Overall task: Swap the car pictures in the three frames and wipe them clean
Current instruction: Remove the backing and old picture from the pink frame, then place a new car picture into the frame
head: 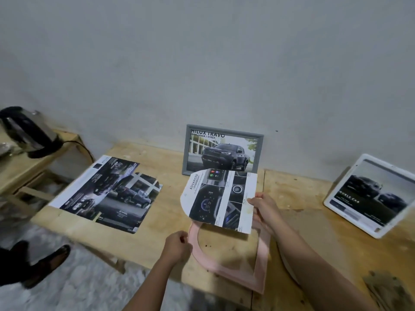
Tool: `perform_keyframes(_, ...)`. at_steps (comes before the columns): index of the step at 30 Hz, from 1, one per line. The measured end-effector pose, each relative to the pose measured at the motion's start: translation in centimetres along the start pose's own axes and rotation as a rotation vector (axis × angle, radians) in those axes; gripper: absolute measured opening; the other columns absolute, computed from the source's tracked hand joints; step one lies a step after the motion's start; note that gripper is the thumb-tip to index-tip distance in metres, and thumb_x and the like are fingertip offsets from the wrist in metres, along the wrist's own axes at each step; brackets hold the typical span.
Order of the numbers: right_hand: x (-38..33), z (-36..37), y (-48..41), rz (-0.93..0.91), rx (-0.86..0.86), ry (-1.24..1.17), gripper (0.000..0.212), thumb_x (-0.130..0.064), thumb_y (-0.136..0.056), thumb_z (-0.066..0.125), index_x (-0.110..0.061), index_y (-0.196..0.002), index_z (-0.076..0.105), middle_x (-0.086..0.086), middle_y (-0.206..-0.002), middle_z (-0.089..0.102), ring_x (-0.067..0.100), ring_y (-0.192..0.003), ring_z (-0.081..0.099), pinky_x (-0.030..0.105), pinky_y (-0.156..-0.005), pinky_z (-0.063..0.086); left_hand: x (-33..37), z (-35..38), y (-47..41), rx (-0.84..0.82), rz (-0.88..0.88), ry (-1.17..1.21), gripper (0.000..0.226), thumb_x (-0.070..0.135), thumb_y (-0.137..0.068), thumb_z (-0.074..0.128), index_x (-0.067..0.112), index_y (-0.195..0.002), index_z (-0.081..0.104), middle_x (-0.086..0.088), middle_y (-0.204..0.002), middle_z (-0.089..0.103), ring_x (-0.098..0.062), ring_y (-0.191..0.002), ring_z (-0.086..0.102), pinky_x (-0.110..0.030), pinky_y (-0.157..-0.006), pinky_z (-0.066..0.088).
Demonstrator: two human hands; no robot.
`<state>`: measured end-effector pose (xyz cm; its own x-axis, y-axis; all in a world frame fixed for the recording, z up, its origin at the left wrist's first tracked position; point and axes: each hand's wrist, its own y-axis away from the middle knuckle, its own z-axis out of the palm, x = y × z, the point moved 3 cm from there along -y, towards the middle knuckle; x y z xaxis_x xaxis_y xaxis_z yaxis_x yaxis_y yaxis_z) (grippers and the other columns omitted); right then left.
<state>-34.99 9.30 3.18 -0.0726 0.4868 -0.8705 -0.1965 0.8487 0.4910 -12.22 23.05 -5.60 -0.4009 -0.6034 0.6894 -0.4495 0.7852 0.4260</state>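
Pale plywood makes up the table (pixel 157 234), which stands against a plain grey wall (pixel 202 63). A pink frame (pixel 238 277) lies flat at the table's near edge. Its opening is arched on the left and bare, so the wood shows through it. The left hand (pixel 177 245) is at the frame's left edge, with its fingers curled and clamped on the pink rim.

Just above the frame, the right hand (pixel 262 209) holds up a cut picture (pixel 221 198). The thumb lies on top and the fingers are underneath, pinching the right edge. This picture is rounded on its left side like the frame's opening. It shows panels of a car interior and the word ADVANCED. It tilts over the far half of the frame, clear of the table.

Behind it, a grey frame (pixel 185 151) leans upright against the wall, holding a picture of a dark pickup headed HILUX TRAVO. Far to the right, a white frame (pixel 331 202) with rounded corners stands tilted back and shows two dark pickups. On the left of the table, brochure sheets (pixel 105 191) with more car photos lie flat, overlapping each other.

Beyond the table's left end, a steel kettle (pixel 29 133) sits on a lower wooden shelf, with its cord trailing to the right. A dark shoe (pixel 48 263) rests on the grey carpet (pixel 78 288) at the near left.
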Motion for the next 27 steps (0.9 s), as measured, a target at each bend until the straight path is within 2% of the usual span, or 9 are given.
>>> perform_keyframes(2, -0.8, 1.4, -0.1, -0.039, -0.02, -0.003, 0.016, -0.002, -0.093, 0.048, -0.006, -0.109, 0.047, 0.01, -0.091, 0.067, 0.021, -0.073, 0.067, 0.033, -0.06, 0.056, 0.2, -1.1, -0.1, 0.078, -0.037, 0.124, 0.016, 0.003, -0.086, 0.056, 0.006, -0.099, 0.064, -0.006, -0.096, 0.062, -0.02, -0.091, 0.054, -0.023, -0.077, 0.041)
perform_keyframes(4, -1.4, 3.2, -0.1, -0.064, -0.065, -0.026, 0.019, 0.0, -0.093, 0.047, -0.005, -0.11, 0.046, 0.012, -0.098, 0.066, 0.023, -0.081, 0.067, 0.035, -0.063, 0.056, 0.9, -2.2, 0.2, 0.118, -0.082, 0.415, 0.014, 0.008, -0.092, 0.053, 0.003, -0.091, 0.065, -0.012, -0.093, 0.066, -0.025, -0.092, 0.058, -0.029, -0.08, 0.047)
perform_keyframes(7, -1.4, 6.2, -0.1, -0.047, -0.147, -0.08, 0.021, 0.004, -0.089, 0.049, -0.005, -0.108, 0.045, 0.015, -0.101, 0.066, 0.028, -0.083, 0.068, 0.045, -0.073, 0.057, 2.6, -3.7, 1.8, 0.074, -0.124, 1.021, 0.031, 0.024, -0.1, 0.038, 0.001, -0.102, 0.059, -0.019, -0.099, 0.066, -0.029, -0.089, 0.063, -0.028, -0.068, 0.057)
perform_keyframes(10, -0.6, 9.8, -0.2, -0.034, -0.24, -0.11, 0.035, 0.012, -0.083, 0.052, -0.001, -0.115, 0.046, 0.02, -0.108, 0.064, 0.032, -0.088, 0.067, 0.042, -0.076, 0.058, 3.6, -4.7, 3.3, 0.036, -0.087, 1.285, 0.034, 0.034, -0.099, 0.037, 0.006, -0.108, 0.056, -0.015, -0.096, 0.066, -0.027, -0.086, 0.064, -0.028, -0.06, 0.059)
perform_keyframes(13, 0.6, 13.2, 0.4, -0.007, -0.354, -0.04, 0.047, 0.013, -0.079, 0.057, -0.003, -0.122, 0.046, 0.018, -0.108, 0.066, 0.032, -0.089, 0.068, 0.045, -0.08, 0.057, 2.7, -5.6, 3.4, 0.103, -0.033, 1.181, 0.027, 0.016, -0.093, 0.054, 0.005, -0.118, 0.056, -0.016, -0.107, 0.068, -0.026, -0.086, 0.067, -0.032, -0.064, 0.058)
perform_keyframes(16, 1.5, 15.4, 0.5, 0.025, -0.415, 0.058, 0.045, 0.007, -0.08, 0.063, -0.007, -0.12, 0.049, 0.011, -0.103, 0.07, 0.029, -0.086, 0.071, 0.052, -0.09, 0.051, 0.1, -8.5, 3.0, 0.223, -0.06, 1.055, 0.024, 0.001, -0.089, 0.056, 0.006, -0.113, 0.056, -0.012, -0.098, 0.07, -0.021, -0.078, 0.067, -0.029, -0.063, 0.056)
perform_keyframes(21, 0.5, 17.9, -0.8, 0.004, -0.394, 0.083, 0.028, 0.011, -0.084, 0.057, -0.002, -0.108, 0.052, 0.019, -0.1, 0.066, 0.024, -0.078, 0.067, 0.021, -0.051, 0.054, -3.3, -15.0, 1.1, 0.185, -0.06, 0.891, 0.028, -0.007, -0.085, 0.053, 0.007, -0.109, 0.056, -0.008, -0.08, 0.063, -0.017, -0.063, 0.056, -0.026, -0.056, 0.048)
perform_keyframes(25, 1.0, 22.6, -2.6, 0.007, -0.471, 0.269, 0.024, 0.002, -0.083, 0.062, -0.008, -0.103, 0.052, 0.017, -0.1, 0.068, 0.027, -0.077, 0.069, 0.045, -0.077, 0.056, -5.3, -21.2, -2.2, 0.135, 0.005, 0.702, 0.031, -0.006, -0.079, 0.063, 0.011, -0.105, 0.059, -0.01, -0.074, 0.055, -0.021, -0.064, 0.053, -0.027, -0.054, 0.042)
perform_keyframes(27, 1.5, 25.6, -3.4, -0.005, -0.471, 0.373, 0.022, -0.003, -0.084, 0.064, -0.007, -0.102, 0.053, 0.015, -0.1, 0.067, 0.023, -0.074, 0.067, 0.042, -0.073, 0.056, -6.2, -23.9, -4.3, 0.162, 0.015, 0.575, 0.029, -0.005, -0.074, 0.065, 0.013, -0.096, 0.061, -0.008, -0.071, 0.057, -0.021, -0.063, 0.053, -0.025, -0.051, 0.041)
